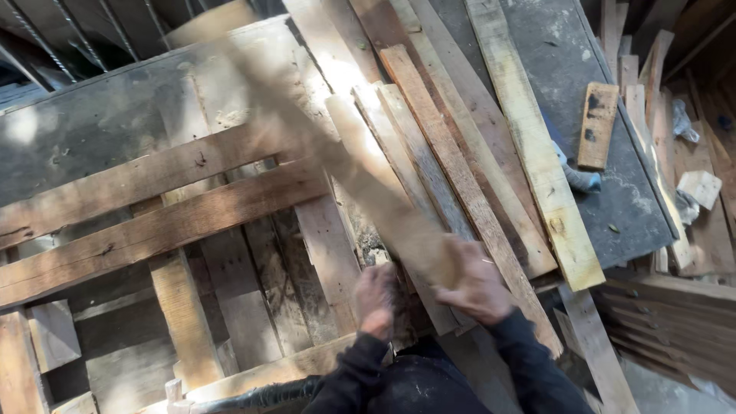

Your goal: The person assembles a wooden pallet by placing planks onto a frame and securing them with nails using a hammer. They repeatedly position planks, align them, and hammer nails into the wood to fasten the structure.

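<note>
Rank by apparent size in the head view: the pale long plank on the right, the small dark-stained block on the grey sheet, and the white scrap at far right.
1. Pale long plank, clearly largest.
2. Dark-stained block.
3. White scrap, though it lies lower down, so its true size is unsure.

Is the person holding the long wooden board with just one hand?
No: both the left hand and the right hand are at the near end of the blurred long wooden board above the plank pile.

Head view, toward 6 o'clock: both forearms wear long, dark, near-black sleeves with creased fabric ending at the wrists. The left hand (pixel 376 297) and right hand (pixel 477 285) are bare and ungloved, motion-blurred. Dark clothing covers the torso between them.
</note>
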A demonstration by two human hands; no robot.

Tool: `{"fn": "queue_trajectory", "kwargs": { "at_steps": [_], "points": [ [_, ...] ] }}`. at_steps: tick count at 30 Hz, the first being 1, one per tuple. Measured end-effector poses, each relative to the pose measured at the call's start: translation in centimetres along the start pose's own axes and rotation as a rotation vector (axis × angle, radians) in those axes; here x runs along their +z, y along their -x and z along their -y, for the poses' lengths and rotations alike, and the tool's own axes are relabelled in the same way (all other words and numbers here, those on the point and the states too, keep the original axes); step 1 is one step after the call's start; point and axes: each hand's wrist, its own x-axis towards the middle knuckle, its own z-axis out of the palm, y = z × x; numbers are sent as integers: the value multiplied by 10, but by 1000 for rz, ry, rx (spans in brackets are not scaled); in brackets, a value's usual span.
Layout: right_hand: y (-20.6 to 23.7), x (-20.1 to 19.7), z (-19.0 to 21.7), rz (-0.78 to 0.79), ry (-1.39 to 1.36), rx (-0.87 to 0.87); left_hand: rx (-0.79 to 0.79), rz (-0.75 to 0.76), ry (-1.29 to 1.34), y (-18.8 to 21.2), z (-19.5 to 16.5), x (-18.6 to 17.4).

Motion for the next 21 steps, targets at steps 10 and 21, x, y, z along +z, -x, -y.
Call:
{"fn": "queue_trajectory", "kwargs": {
  "at_steps": [10,21],
  "points": [
    [-90,91,70,-35,-76,-576,-472,-655,407,-47,9,-164],
    [-11,-35,-200,-468,562,370,264,-383,-476,-85,15,-47]
  ]
}}
